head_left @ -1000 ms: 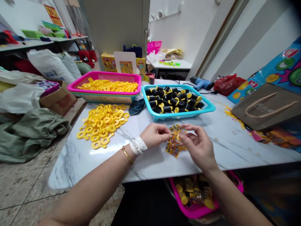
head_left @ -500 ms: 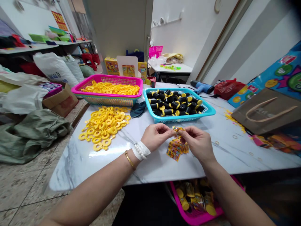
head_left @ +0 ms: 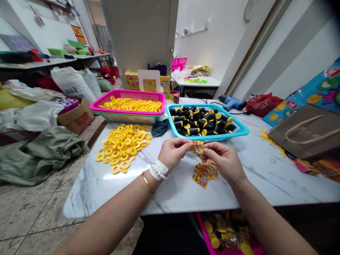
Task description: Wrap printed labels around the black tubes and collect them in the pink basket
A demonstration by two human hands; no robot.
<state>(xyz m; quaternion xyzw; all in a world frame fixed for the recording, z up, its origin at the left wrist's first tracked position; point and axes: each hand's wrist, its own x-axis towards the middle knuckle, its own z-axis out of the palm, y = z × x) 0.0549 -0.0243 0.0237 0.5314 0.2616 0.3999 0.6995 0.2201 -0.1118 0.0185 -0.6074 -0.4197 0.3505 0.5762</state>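
My left hand (head_left: 174,154) pinches the left end of a small, colourfully printed yellow label (head_left: 197,147) above the table. The fingers of my right hand (head_left: 225,161) are closed at the label's right side. Just below them, a fanned stack of similar printed labels (head_left: 204,174) lies on the marbled table (head_left: 183,196). Beyond my hands stands a blue basket (head_left: 212,138) of black cylinders with yellow caps (head_left: 202,122). A pile of yellow ring-shaped plastic pieces (head_left: 123,147) lies left of my left hand.
A pink basket (head_left: 127,92) of yellow pieces stands at the back left. A dark cloth (head_left: 159,128) lies between the baskets. A blue heat gun (head_left: 232,102), a red bag (head_left: 264,105) and a brown paper bag (head_left: 302,129) occupy the right. Below the table edge sits another pink basket (head_left: 205,235).
The label between my fingers is spread wider and shows more of its face. My fingers have moved slightly apart, uncovering more of the stack. The whole view has shifted a little.
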